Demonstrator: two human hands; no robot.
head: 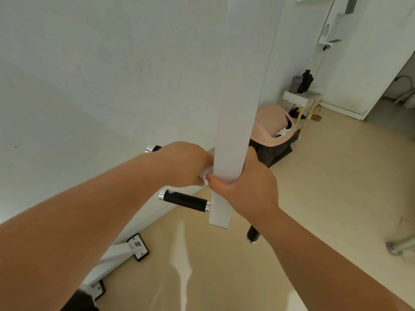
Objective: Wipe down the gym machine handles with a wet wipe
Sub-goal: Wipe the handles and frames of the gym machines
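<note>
clamped round the white post [238, 97] with the right hand [247, 187], probably to steady the machine; wrapped over the upper handle [155, 148] with the left hand [182, 164], pinning the wet wipe [207, 170] against it for rubbing.

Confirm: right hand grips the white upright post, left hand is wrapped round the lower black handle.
Wrong handle: the head view shows the left hand on the upper black handle; the lower black handle is free. The right hand does grip the white post.
</note>
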